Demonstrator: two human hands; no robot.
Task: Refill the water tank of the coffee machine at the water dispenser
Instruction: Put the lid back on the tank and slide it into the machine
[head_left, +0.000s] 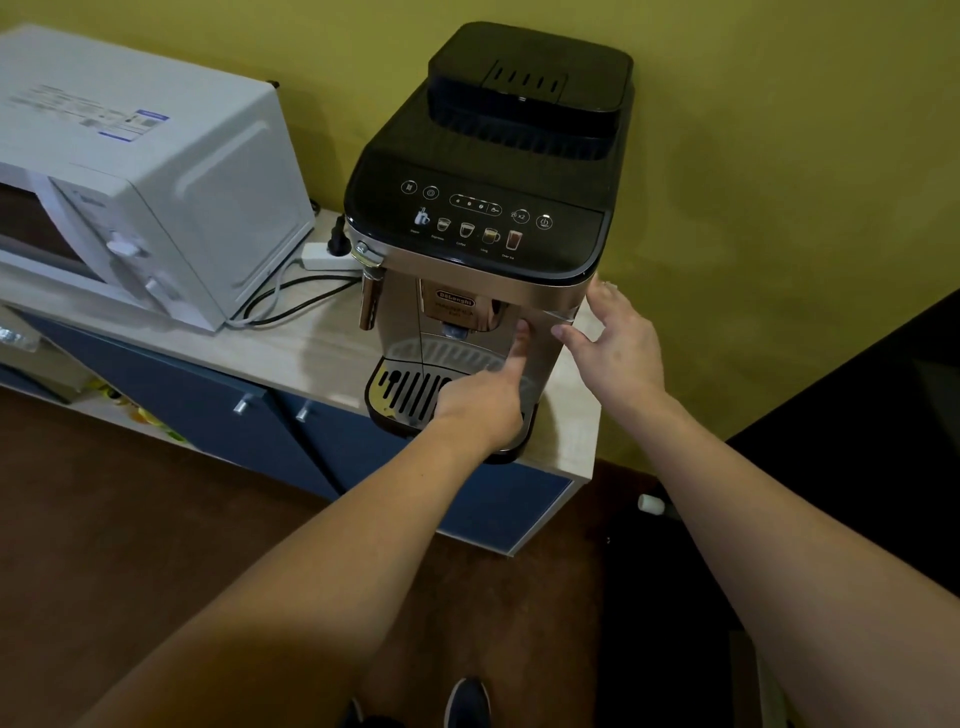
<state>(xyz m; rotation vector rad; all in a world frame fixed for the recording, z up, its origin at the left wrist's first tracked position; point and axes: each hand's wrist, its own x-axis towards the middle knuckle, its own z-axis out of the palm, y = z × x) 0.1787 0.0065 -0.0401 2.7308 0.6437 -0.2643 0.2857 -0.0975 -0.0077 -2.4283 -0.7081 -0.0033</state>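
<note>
The coffee machine (493, 156), silver with a black top and lit touch buttons, stands at the right end of a wooden counter (301, 343). Its water tank (544, 358) sits in the front right corner of the body and looks silver and partly see-through. My left hand (485, 400) grips the tank's front face, thumb pointing up along it, with the fingers hidden behind the palm. My right hand (618, 343) rests against the tank's right side near its top edge, fingers spread. No water dispenser is in view.
A white microwave (130, 182) stands left of the machine, with a power strip (327, 255) and cables between them. The drip tray (410, 392) juts over the counter edge. Blue cabinet doors (223, 410) are below. A dark object (883, 395) stands at the right.
</note>
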